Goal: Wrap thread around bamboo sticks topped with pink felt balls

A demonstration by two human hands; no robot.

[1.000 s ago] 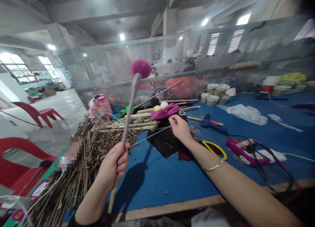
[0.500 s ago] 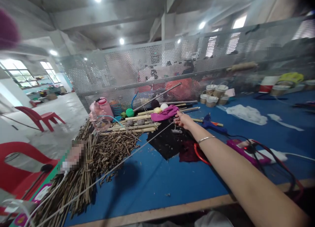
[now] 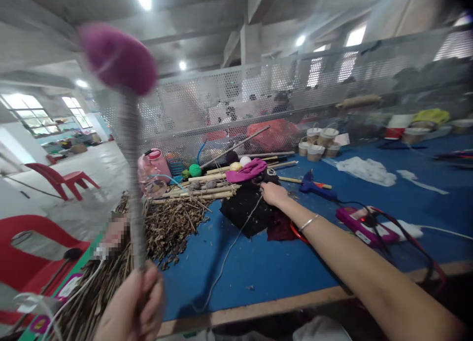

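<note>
My left hand [image 3: 135,301] is closed round the lower end of a stick wrapped in grey yarn [image 3: 133,183]. The stick stands almost upright, and its top is a padded magenta fabric head [image 3: 121,60], smeared by motion. My right hand [image 3: 274,194] reaches over a black cloth [image 3: 240,215] with its fingers closed. From its fingertips a strand of grey yarn [image 3: 231,252] hangs slack across the blue table towards the front edge. Whether the fingers hold anything besides the yarn is hidden. Just beyond this hand lies crumpled magenta fabric [image 3: 247,171].
Dried twigs [image 3: 166,227] are heaped at the left. Behind them stand a pink jug [image 3: 157,163], sticks [image 3: 210,190] and a green yarn ball [image 3: 195,170]. To the right are a blue glue gun [image 3: 314,186], a purple power strip [image 3: 358,225] and white stuffing [image 3: 365,171].
My left hand has come into view with the magenta-headed stick. My right hand has dropped slightly onto the black cloth, and its fingers have closed. The yarn has gone from taut to slack.
</note>
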